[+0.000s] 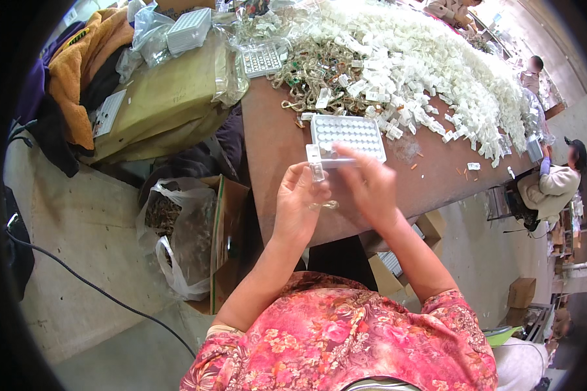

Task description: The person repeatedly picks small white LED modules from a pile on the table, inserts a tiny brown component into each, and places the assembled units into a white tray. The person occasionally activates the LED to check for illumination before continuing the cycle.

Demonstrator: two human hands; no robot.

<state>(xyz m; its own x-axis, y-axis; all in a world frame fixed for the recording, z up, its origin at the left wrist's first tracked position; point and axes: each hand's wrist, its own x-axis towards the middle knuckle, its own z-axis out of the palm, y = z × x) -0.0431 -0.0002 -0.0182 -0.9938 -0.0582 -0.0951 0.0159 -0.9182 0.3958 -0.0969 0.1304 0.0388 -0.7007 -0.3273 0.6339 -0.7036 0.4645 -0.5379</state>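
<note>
Between the thumb and fingers of my left hand (298,199) is a small clear plastic case (314,156), held upright. A pale cord loop (329,204) hangs just below those fingers; whether it joins the case I cannot tell. My right hand (373,189) is close by on the right, its fingers smeared by motion and pointing toward the case, so what they hold cannot be made out. Just beyond both hands a white tray (370,138) with rows of round cells lies on the brown table (284,169).
A large heap of clear plastic pieces (437,65) covers the far table, beside tangled cords (306,81). Another tray (262,60) lies behind. To the left are a yellowish wrapped bundle (169,107) and a bag-lined carton (222,238). A co-worker (554,186) sits at right.
</note>
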